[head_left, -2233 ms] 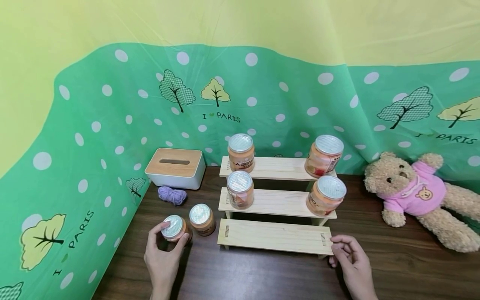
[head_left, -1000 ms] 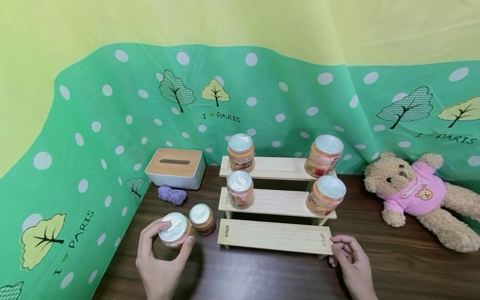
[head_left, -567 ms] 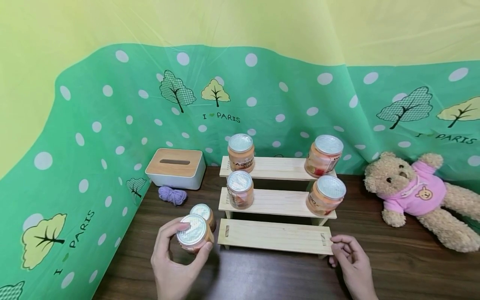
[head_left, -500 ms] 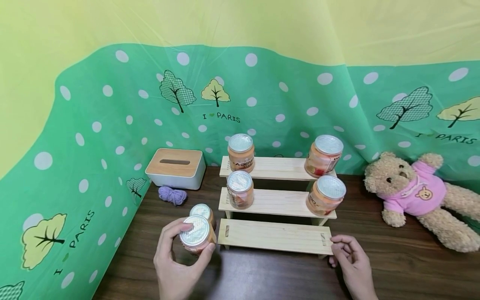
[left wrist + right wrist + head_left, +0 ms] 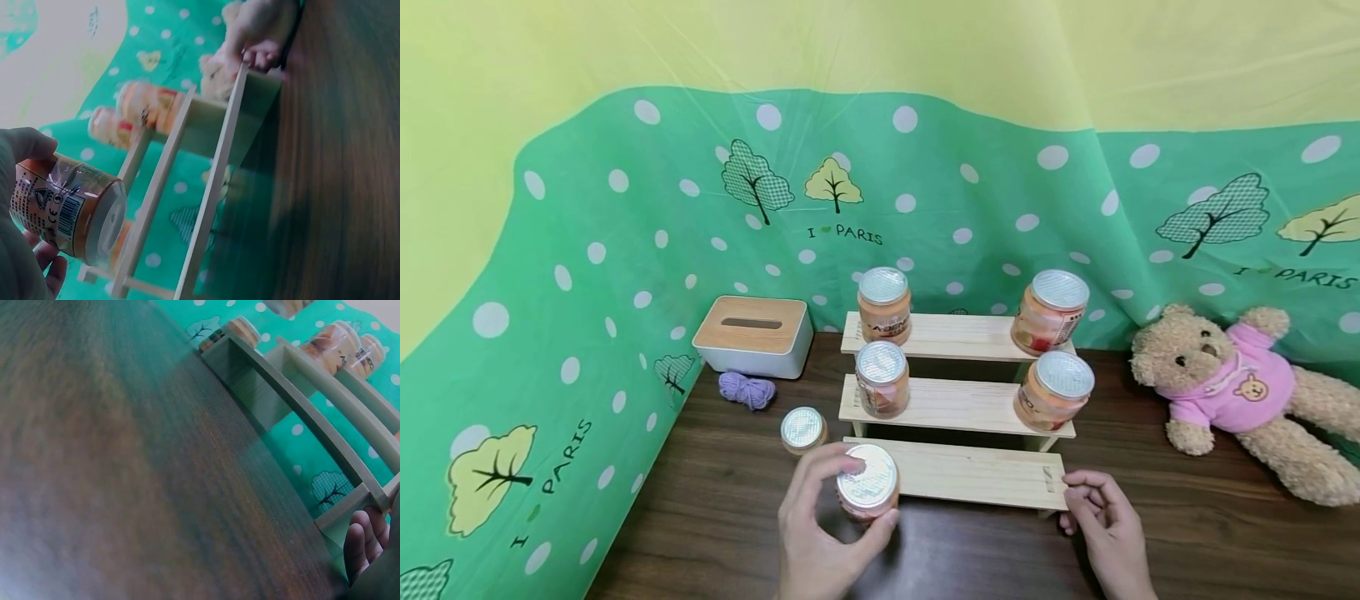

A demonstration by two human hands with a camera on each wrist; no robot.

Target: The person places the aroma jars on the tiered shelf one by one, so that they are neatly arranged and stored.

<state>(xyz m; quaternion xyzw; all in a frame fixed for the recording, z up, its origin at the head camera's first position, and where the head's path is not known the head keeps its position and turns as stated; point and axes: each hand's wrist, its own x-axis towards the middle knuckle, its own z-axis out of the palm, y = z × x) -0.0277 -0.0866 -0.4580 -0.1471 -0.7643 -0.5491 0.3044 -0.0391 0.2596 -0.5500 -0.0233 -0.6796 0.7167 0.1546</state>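
My left hand [image 5: 817, 529] holds a jar [image 5: 868, 482] with an orange label and silvery lid, fingers and thumb around its sides. The jar is raised in front of the left end of the lowest step of a three-tier wooden shelf [image 5: 977, 477]. Its barcode label faces the left wrist view, where the jar [image 5: 65, 203] looks tilted. My right hand [image 5: 1107, 527] grips the right end of that lowest step between thumb and curled fingers. Similar jars stand at both ends of the top and middle steps, among them one jar [image 5: 883, 304] at top left.
Another jar [image 5: 803, 427] stands on the dark wooden table [image 5: 715, 533] left of the shelf. Behind it are purple yarn [image 5: 747, 390] and a tissue box [image 5: 752, 333] with a wooden lid. A teddy bear [image 5: 1232, 375] in pink lies at right. Green dotted cloth [image 5: 940, 183] hangs behind.
My left hand has lifted the jar off the table and carried it right, past the standing jar, to the lowest step's left end. My right hand has stayed at the shelf.
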